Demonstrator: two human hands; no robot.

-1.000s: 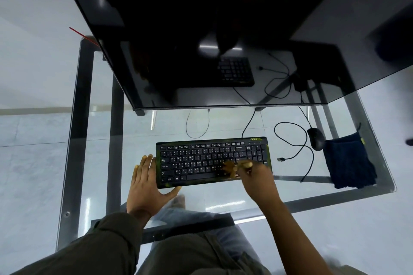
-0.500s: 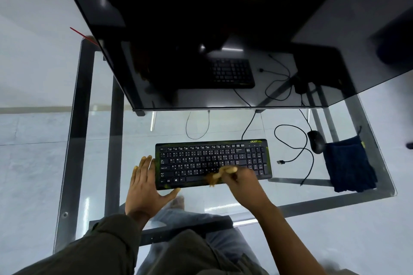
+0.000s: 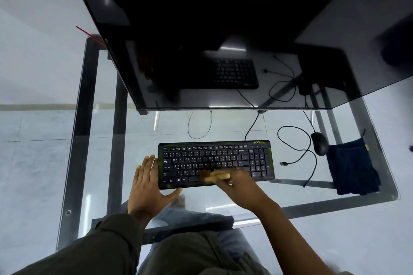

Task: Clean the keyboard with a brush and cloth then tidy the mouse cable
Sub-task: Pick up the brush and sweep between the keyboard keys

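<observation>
Both hands are busy: my left hand (image 3: 149,187) lies flat and spread against the keyboard (image 3: 215,164), bracing its near corner, while my right hand (image 3: 242,186) grips the brush (image 3: 214,177), bristles on the bottom rows.

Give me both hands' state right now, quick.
Left hand: open, flat on the glass table, against the keyboard left end.
Right hand: closed on the brush, over the lower key rows.

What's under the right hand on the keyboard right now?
The right hand holds a wooden-handled brush over the lower key rows of the keyboard. The bristles are blurred, and the keys beneath the hand are covered.
</observation>
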